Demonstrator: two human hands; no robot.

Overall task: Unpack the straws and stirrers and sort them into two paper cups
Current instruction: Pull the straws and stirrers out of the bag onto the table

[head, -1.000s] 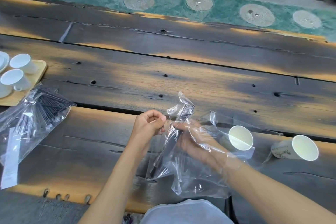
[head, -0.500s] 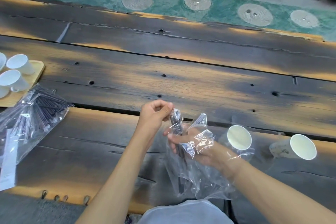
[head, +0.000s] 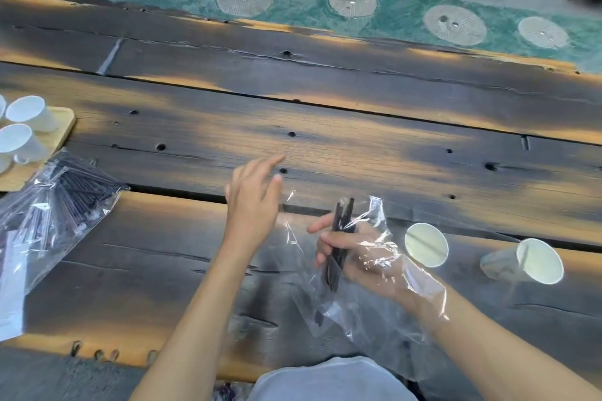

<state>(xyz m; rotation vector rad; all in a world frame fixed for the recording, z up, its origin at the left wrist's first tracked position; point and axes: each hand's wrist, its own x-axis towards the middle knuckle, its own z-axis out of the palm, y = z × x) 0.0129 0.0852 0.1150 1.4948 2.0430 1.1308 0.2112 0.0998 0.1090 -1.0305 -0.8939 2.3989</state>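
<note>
We're barely started: right hand [head: 350,252] grips a few dark stirrers [head: 338,239] through their bag [head: 374,303], left hand [head: 252,205] loose, both paper cups [head: 426,245] at 3 o'clock look empty, second pack [head: 55,205] at 9 o'clock untouched.

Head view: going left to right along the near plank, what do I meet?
Bag of straws → left hand → right hand gripping black sticks → nearer paper cup → farther paper cup.

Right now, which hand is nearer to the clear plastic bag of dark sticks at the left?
Left hand: open above the table, right of that bag. Right hand is farther right, gripping dark sticks.
</note>
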